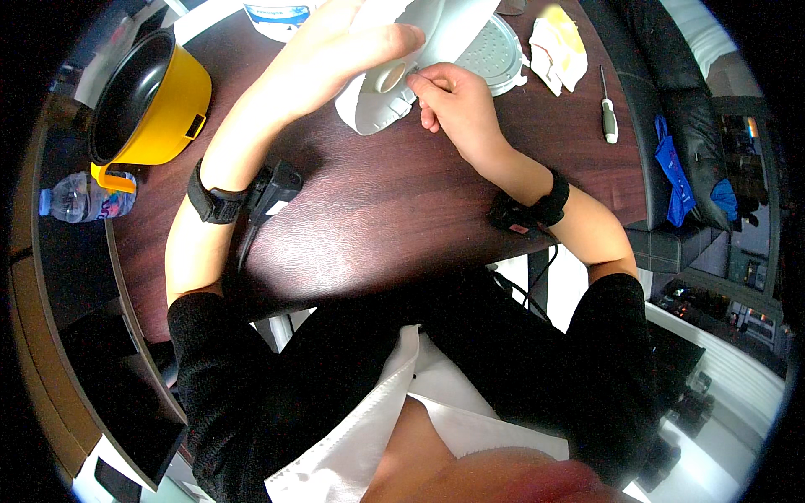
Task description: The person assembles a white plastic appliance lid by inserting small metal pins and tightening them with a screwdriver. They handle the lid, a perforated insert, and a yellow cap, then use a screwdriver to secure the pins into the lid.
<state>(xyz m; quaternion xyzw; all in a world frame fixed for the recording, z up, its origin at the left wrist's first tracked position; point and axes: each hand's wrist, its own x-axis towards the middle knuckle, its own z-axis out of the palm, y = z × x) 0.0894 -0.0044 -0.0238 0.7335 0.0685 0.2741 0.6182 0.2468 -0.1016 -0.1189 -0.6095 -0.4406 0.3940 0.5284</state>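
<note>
At the far middle of the table my left hand (348, 54) is closed on a white plastic housing (365, 113), a curved shell with a round collar inside it. The housing is tilted, and its far end runs out of the picture. My right hand (461, 105) is beside its right edge, thumb and index finger pinched together at the shell. Whatever sits between those fingertips is too small to make out. Just beyond my right hand lies a pale round perforated plate (495, 54), partly covered by the housing.
On the left stand a yellow pot (159, 109) with a dark inside and a clear plastic bottle (88, 198). A white-and-blue tub (278, 17) is at the back. To the right lie a crumpled white-and-yellow wrapper (558, 50) and a screwdriver (609, 121). Cables hang from both wrist straps.
</note>
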